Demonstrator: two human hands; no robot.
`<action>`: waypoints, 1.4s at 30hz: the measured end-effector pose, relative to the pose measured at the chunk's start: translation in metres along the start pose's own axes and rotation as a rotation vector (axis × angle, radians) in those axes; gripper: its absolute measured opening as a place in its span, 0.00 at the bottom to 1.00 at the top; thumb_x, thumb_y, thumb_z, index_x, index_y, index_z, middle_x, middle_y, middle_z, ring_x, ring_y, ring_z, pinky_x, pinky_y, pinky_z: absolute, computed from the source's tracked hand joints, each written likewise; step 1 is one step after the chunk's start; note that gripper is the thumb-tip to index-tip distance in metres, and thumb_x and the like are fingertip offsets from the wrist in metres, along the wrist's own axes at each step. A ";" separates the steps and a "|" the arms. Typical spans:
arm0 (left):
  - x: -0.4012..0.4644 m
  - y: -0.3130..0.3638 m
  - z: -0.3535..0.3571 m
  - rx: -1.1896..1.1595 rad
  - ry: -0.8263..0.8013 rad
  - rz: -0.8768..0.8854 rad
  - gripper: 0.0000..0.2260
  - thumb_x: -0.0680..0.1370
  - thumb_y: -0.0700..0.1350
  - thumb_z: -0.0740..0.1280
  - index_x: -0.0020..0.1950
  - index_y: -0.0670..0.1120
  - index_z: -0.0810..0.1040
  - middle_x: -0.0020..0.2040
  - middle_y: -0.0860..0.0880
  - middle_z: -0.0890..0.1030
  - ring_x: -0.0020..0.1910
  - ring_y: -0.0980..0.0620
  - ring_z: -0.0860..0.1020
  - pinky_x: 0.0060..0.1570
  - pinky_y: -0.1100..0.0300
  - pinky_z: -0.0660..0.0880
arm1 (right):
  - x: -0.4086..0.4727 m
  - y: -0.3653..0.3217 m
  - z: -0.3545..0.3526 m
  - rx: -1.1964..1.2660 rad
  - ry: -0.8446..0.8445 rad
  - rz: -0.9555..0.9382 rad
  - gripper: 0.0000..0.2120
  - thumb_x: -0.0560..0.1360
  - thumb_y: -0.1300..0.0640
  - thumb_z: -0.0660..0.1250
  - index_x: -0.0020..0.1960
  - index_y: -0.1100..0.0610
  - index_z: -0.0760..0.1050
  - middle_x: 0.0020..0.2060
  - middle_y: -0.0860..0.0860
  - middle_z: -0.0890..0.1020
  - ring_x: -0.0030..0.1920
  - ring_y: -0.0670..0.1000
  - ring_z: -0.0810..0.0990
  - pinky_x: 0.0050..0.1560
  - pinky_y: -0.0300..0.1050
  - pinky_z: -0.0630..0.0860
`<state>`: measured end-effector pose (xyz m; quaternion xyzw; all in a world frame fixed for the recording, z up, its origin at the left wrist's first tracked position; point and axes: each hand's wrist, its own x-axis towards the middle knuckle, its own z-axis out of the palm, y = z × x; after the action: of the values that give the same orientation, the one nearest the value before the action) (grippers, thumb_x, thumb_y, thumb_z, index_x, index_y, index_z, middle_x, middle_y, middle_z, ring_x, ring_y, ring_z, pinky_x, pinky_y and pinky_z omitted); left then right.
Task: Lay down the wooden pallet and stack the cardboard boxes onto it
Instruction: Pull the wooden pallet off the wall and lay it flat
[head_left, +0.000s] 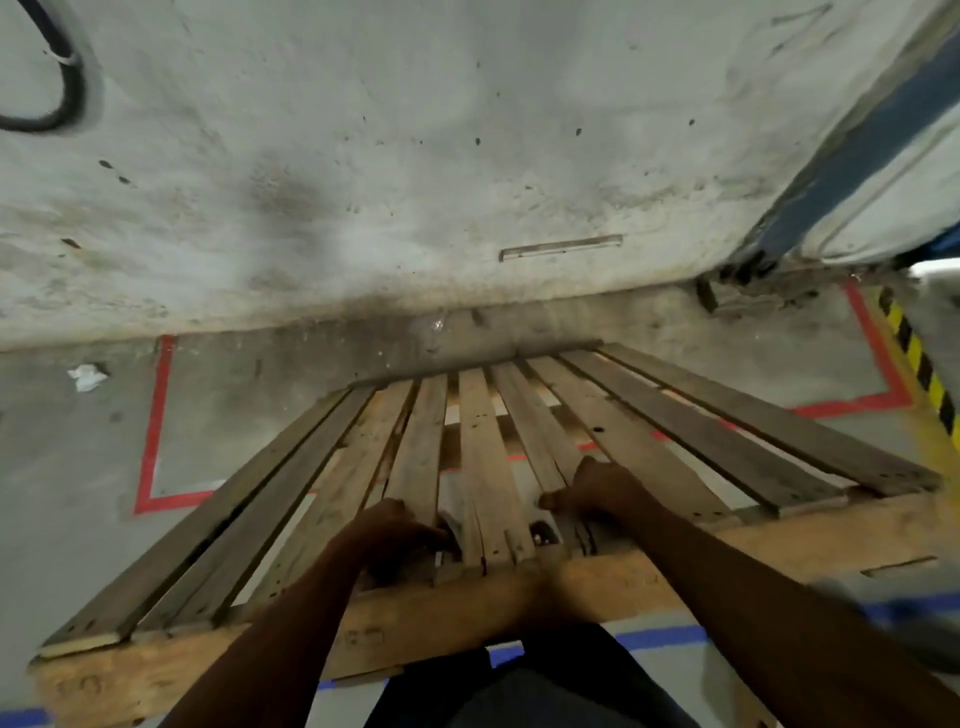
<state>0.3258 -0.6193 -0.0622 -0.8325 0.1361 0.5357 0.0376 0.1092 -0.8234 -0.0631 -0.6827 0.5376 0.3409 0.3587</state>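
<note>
Grey concrete makes up both the floor (78, 545) and the stained, pitted wall (415, 156) ahead, the two meeting just past the far end of the wooden pallet (649, 441).

The left hand (400, 530) sits at the pallet's near end, left of the middle slats, its fingers curled down into a gap between two boards and gripping the wood there. The right hand (597, 493) lies a little farther up and to the right, fingers hooked over a slat edge and thumb pointing left, also gripping the pallet. Both bare forearms reach in from the bottom of the view, above dark trousers (519, 691).

The pallet is tilted, its near edge raised toward the person and its far edge down by the foot of the wall. A pale thick stringer (753, 540) runs across the near end; faint stamped marks show on it near the lower left, too blurred to read.

Under and around the pallet, red tape (156, 415) outlines a bay on the floor. Blue tape (654, 636) crosses the floor near the person's legs. A scrap of white paper (87, 376) lies left of the red line. Yellow-and-black hazard striping (919, 364) runs along the right edge, a blue post (857, 150) rises at upper right, and a black cable (67, 78) loops on the wall at upper left.
</note>
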 end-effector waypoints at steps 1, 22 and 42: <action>-0.002 -0.005 0.013 -0.010 0.001 -0.009 0.47 0.66 0.64 0.80 0.78 0.45 0.67 0.74 0.44 0.71 0.67 0.46 0.72 0.58 0.57 0.70 | 0.004 0.010 0.017 0.012 -0.030 0.013 0.52 0.63 0.28 0.75 0.75 0.57 0.63 0.67 0.56 0.76 0.58 0.56 0.78 0.51 0.49 0.76; -0.107 -0.242 0.237 -0.035 0.161 0.086 0.42 0.68 0.58 0.82 0.76 0.45 0.69 0.71 0.44 0.75 0.59 0.48 0.74 0.54 0.57 0.72 | -0.166 0.140 0.316 0.159 0.046 0.065 0.44 0.68 0.33 0.77 0.72 0.61 0.70 0.66 0.57 0.78 0.51 0.53 0.75 0.47 0.45 0.74; -0.167 -0.477 0.660 -0.125 0.192 0.119 0.43 0.67 0.60 0.80 0.77 0.54 0.66 0.69 0.43 0.75 0.70 0.38 0.71 0.62 0.47 0.76 | -0.238 0.411 0.662 0.135 0.038 0.001 0.69 0.64 0.30 0.77 0.84 0.56 0.36 0.73 0.60 0.73 0.70 0.62 0.75 0.66 0.55 0.76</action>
<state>-0.1939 0.0075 -0.2303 -0.8712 0.1546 0.4622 -0.0592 -0.3907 -0.2074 -0.2495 -0.6630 0.5664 0.2911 0.3936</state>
